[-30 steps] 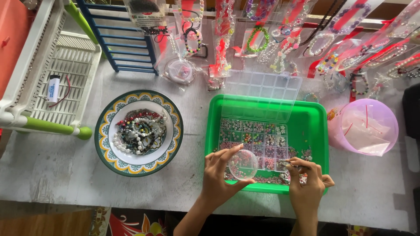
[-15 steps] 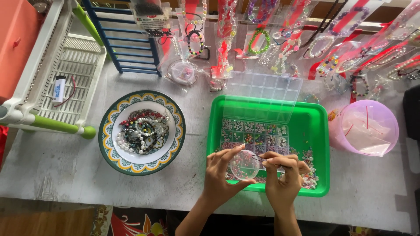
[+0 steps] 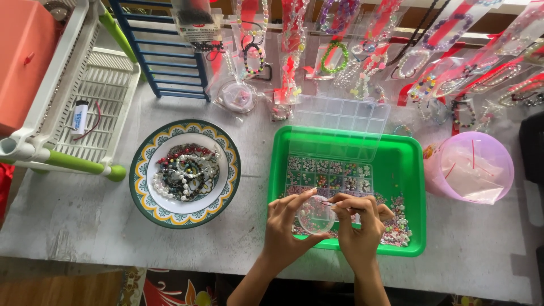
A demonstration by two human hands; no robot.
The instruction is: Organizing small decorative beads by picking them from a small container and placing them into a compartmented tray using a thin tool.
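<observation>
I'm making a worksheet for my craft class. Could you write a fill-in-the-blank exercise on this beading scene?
1. The left hand holds a small clear round ____ of beads.
2. The clear plastic compartment bead box sits inside a ____ plastic tray.
3. The patterned round ceramic plate of bead bracelets lies to the ____ of that tray.
4. The right hand pinches a thin tool over the ____.

Missing words: dish; green; left; dish

Tray point(image 3: 413, 153) bright green. Bucket point(image 3: 498, 156) translucent pink-lilac. Plate point(image 3: 141, 192) white, rim patterned yellow and dark green. Desk point(image 3: 85, 226) worn grey-white. Rack point(image 3: 164, 62) blue. Small cup point(image 3: 315, 215) clear, multicoloured beads inside.
</observation>
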